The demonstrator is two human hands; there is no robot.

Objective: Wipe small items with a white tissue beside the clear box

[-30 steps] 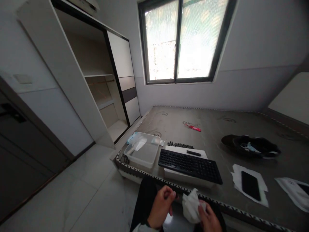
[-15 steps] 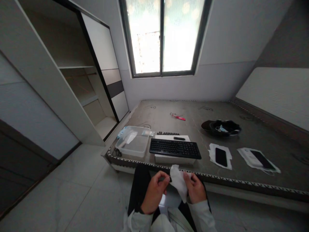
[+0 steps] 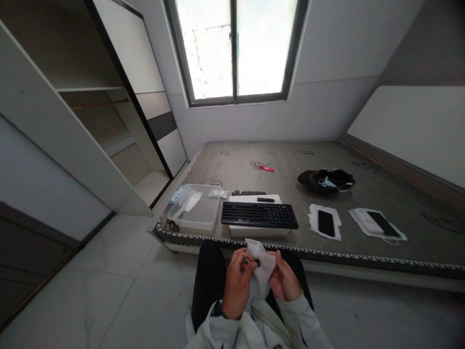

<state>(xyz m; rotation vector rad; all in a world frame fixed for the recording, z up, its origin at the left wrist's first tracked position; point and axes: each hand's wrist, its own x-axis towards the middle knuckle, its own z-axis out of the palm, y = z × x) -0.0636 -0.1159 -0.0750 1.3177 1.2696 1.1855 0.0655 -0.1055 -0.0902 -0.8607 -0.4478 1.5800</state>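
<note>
Over my lap, my right hand (image 3: 285, 277) pinches a white wipe (image 3: 262, 259) that hangs down between my hands. My left hand (image 3: 238, 278) has its fingers closed on a small black piece (image 3: 257, 262), which touches the cloth; its exact kind is too small to make out. Just beyond my hands, a black keyboard (image 3: 259, 215) rests on a white box (image 3: 256, 231). Several small black pieces (image 3: 249, 193), like keycaps, line up behind it. Near them a black pen-like stick (image 3: 265, 199) lies on a white surface.
A clear plastic tub (image 3: 203, 218) with a white packet stands left of the keyboard on the mattress (image 3: 283, 182). To the right lie two phones (image 3: 326, 224) (image 3: 380, 223) on white cloths and a black cap (image 3: 329, 182). A red packet (image 3: 263, 167) lies farther back.
My left hand has brought the small black piece against the wipe, where before it was beside it. Both hands are closer together. The view has tilted down slightly.
</note>
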